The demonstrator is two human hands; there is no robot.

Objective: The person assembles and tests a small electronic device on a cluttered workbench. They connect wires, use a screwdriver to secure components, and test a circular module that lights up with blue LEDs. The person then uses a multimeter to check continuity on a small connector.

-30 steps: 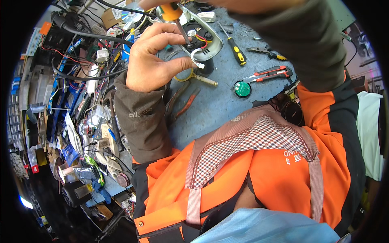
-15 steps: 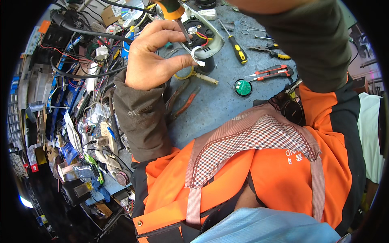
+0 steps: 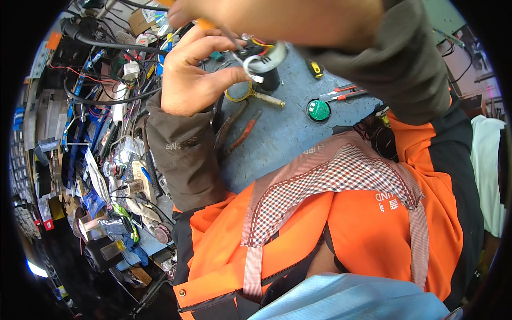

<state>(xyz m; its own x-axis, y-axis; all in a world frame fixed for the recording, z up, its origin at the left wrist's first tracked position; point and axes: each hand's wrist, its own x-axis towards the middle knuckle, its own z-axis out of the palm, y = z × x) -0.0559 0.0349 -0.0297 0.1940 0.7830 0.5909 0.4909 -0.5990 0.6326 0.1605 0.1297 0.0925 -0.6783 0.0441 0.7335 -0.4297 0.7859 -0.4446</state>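
Basically, both hands are at upper centre over one grey housing, open side up with red and yellow wires showing. Left hand comes up from lower left, palm inward, thumb reaching right to a white lead, fingers bent near the screwdriver shaft. Thumb and fingers stand apart at the housing's left edge; can't tell if they're actually clamped on it, fingertips are crowded there. Right hand crosses above from the right, blurred, wrist level, closed on the orange-handled screwdriver, shaft angled down into the housing.

Bench top is blue-grey, scuffed. Below the housing: magnifier, then red-handled pliers near the left sleeve. Right of centre: round green board in a dark cup, red utility knife, yellow-black handle partly under the right sleeve. Left side of frame is packed with cables, parts and tools; black cable runs across upper left. Pale cloth hangs at far right.
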